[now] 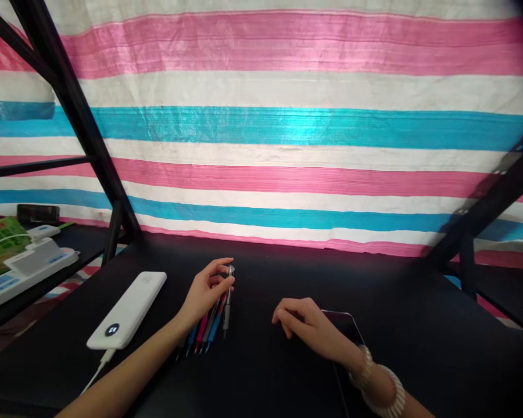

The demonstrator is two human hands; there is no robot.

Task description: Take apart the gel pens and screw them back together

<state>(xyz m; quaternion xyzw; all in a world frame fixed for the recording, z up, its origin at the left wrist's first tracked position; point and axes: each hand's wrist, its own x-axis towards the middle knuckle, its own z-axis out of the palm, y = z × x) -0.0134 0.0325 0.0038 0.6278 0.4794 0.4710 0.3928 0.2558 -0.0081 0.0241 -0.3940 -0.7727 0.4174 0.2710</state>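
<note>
Several pens (213, 326) with blue, pink and grey grips lie side by side on the black table (253, 383), tips toward me. My left hand (208, 290) is over their far ends, its thumb and fingers closed on a grey pen (226, 316) at the right of the row. The hand hides the upper parts of the other pens. To the right, my right hand (307, 325) rests near the table with its fingers curled together; whether anything is under them is hidden. A dark tablet or phone (346, 326) lies partly beneath that hand and wrist.
A white power bank (128, 310) with a plugged-in cable (99, 370) lies left of my left forearm. Farther left are a white power strip (30, 273), a green packet (2, 241) and a dark phone (38, 213). Black metal bars (81, 128) and a striped sheet (287, 128) stand behind.
</note>
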